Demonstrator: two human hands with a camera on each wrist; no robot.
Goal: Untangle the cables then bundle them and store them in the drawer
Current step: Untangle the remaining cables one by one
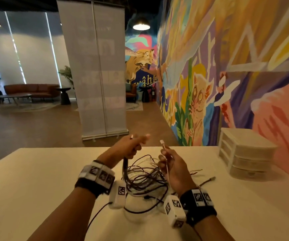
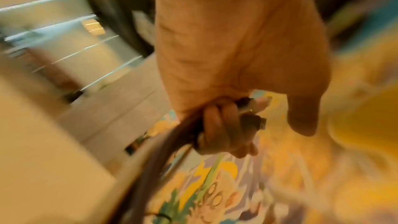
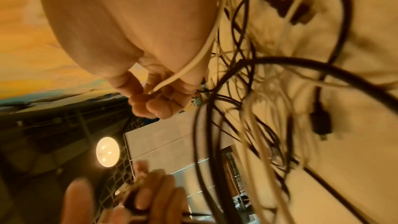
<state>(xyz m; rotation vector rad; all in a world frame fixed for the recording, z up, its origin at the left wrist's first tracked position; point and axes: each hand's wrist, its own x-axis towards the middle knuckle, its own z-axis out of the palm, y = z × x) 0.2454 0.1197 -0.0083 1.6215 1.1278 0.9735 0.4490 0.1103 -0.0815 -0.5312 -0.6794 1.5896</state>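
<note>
A tangle of dark and white cables (image 1: 145, 178) lies on the pale table (image 1: 36, 180), partly lifted between my hands. My left hand (image 1: 131, 145) grips a bunch of dark cables (image 2: 155, 164) near their plugs (image 2: 254, 122), raised above the table. My right hand (image 1: 171, 164) pinches a white cable (image 1: 165, 157) just below its plug, which points up; the cord runs down across the palm (image 3: 206, 47). The tangle (image 3: 258, 91) hangs between both hands, seen also in the right wrist view. A white three-drawer unit (image 1: 244, 153) stands at the table's right, all drawers closed.
A painted mural wall (image 1: 227, 66) runs along the right side behind the drawer unit. A few loose cable ends (image 1: 208, 180) trail on the table right of my right hand. A white banner stand (image 1: 102, 75) stands on the floor beyond the table's far edge.
</note>
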